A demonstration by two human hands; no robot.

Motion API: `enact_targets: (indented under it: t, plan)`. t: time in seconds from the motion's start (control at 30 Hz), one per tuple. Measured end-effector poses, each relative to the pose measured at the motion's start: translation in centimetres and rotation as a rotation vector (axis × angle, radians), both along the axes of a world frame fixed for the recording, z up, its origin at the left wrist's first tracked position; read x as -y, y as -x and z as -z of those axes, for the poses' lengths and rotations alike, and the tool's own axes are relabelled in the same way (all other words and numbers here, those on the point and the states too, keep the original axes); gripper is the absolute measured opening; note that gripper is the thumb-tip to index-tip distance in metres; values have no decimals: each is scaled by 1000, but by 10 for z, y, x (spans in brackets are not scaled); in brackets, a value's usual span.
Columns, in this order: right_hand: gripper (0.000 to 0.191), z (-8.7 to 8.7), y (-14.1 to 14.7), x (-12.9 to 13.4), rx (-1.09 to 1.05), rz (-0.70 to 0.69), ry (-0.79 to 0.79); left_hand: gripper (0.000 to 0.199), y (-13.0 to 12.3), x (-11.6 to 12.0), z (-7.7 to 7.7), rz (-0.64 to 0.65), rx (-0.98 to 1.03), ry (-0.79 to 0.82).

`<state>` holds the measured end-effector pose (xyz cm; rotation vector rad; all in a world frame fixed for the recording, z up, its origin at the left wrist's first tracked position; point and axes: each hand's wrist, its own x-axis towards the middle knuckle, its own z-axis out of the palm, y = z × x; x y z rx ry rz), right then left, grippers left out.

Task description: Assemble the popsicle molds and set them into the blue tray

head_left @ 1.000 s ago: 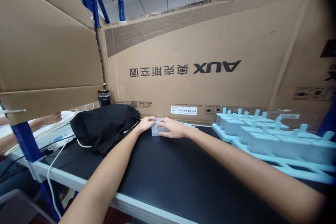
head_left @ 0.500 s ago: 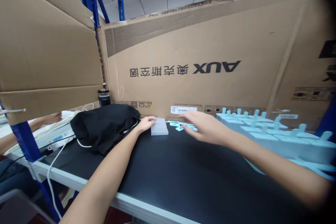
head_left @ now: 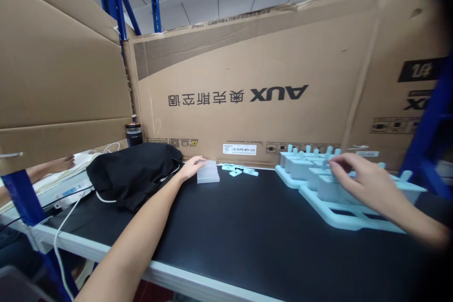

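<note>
My left hand (head_left: 193, 168) rests at the left edge of a translucent plastic box (head_left: 208, 173), its fingers closed on that edge. Over the light blue molds (head_left: 300, 168) at the right, my right hand (head_left: 357, 174) has its thumb and fingertips together at an upright stick handle. The molds stand in rows on light blue bases, with stick handles pointing up; my hand covers part of them. Several small light blue pieces (head_left: 236, 170) lie flat just right of the plastic box.
A black cloth bundle (head_left: 132, 174) lies left of my left forearm, with a dark jar (head_left: 133, 135) behind it. A cardboard panel (head_left: 219, 66) stands along the back. White cables hang over the shelf's front rail (head_left: 198, 283). Another person's hand shows at far left.
My right hand has moved right, from above the small blue pieces to a mold handle, and its fingers have closed. The camera view has shifted to the right. My left hand stays at the box.
</note>
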<state>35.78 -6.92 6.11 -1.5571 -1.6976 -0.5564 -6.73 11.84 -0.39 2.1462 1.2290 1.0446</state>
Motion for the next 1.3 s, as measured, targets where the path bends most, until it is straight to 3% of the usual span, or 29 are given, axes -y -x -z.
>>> enact_targets:
  t: [0.17,0.4,0.57,0.97,1.17,1.23,1.3]
  plan:
    - [31,10,11,0,128,48,42,35,0,1,0,15,-22,-20]
    - [39,33,19,-5,325,271,-140,36,0,-2,2,20,-39,-26]
    - [38,46,27,-6,352,362,-143,36,1,-4,3,25,-48,-32]
    - [36,31,23,-7,513,330,-123,38,-1,1,0,-14,-52,-85]
    - [32,28,24,-7,505,323,-86,35,0,22,-23,-141,-17,-219]
    - [30,28,26,-7,519,330,-86,29,-16,40,-35,-187,-47,-366]
    - [29,27,27,-7,528,338,-77,29,-52,63,-41,-68,-90,-457]
